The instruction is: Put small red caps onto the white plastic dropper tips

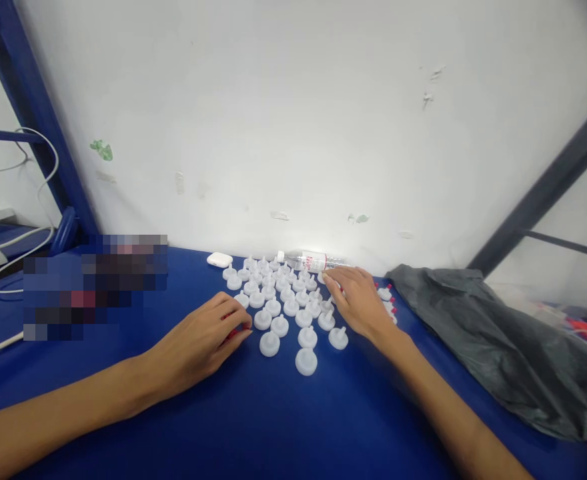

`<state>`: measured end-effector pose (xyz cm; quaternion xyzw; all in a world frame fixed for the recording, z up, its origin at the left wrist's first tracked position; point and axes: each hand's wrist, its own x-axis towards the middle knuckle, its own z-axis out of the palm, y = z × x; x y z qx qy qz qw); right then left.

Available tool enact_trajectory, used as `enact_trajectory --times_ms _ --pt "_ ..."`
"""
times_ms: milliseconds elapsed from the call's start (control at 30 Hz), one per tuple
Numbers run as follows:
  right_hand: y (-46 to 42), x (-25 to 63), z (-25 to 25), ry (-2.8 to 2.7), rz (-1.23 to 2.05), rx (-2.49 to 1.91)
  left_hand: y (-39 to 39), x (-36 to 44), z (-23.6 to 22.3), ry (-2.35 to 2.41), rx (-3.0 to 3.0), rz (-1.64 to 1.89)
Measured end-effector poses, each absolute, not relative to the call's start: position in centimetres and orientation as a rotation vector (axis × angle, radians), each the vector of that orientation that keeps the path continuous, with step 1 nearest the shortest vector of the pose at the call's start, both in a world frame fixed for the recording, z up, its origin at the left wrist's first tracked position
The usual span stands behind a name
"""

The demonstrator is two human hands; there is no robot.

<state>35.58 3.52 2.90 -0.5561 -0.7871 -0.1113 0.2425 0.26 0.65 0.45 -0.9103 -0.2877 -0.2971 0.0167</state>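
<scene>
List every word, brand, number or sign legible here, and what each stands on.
None can be read.
Label on the bottle: red marks, too small and blurred to read.
White case: no marking visible.
Patch at left: pixelated, unreadable.

My left hand (201, 340) and right hand (357, 300) are bare, with slim fingers and narrow wrists. My left forearm (73, 405) and right forearm (443, 397) are slender, smooth and uncovered right to the view's edge; my fingernails are too small to make out.
</scene>
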Motion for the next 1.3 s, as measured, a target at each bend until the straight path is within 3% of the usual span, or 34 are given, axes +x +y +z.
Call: enact_trajectory --times_ms 367,1300 --pt "-2.1 28.6 3.3 -2.293 -0.224 -0.662 -0.3 0.4 1.5 -0.664 -2.700 -1.221" --pt "-4.1 26.6 2.5 -2.243 -0.174 -0.525 -1.4 1.1 0.7 -0.663 -2.714 -1.349"
